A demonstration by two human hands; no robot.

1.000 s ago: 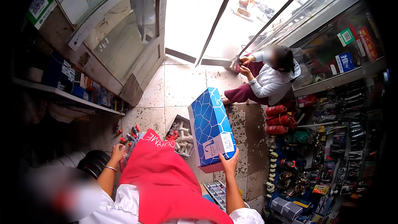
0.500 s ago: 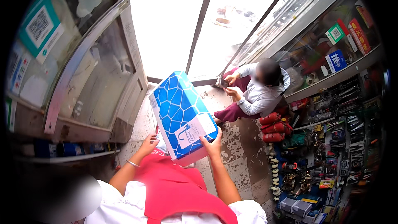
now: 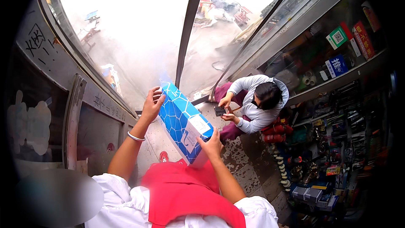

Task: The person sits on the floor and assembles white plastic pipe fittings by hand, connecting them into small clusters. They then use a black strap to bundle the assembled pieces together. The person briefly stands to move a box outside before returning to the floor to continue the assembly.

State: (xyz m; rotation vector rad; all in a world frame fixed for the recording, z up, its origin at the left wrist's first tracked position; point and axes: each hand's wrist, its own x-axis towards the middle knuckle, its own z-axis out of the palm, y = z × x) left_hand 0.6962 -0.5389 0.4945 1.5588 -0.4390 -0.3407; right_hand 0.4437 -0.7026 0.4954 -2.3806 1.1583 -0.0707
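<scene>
Left arm: one, bent at the elbow; bare forearm (image 3: 126, 156) rising from the lower left, slanting inward and away from the torso. Left wrist (image 3: 143, 125): nearly in line with the forearm. Left grip (image 3: 152, 104): a bare hand, raised, reaching farther forward than its pair; fingers slightly spread, lightly curled, tips pointing inward.

Right arm: one, bent at the elbow; bare forearm (image 3: 228, 179) running forward and leaning left. Right wrist (image 3: 216, 159): close to straight. Right grip (image 3: 212, 145): a bare hand, nearer the torso, back partly showing, thumb apart from the fingers in a holding pose; some fingers hidden.

Both hands: well apart, in front of the body.
</scene>
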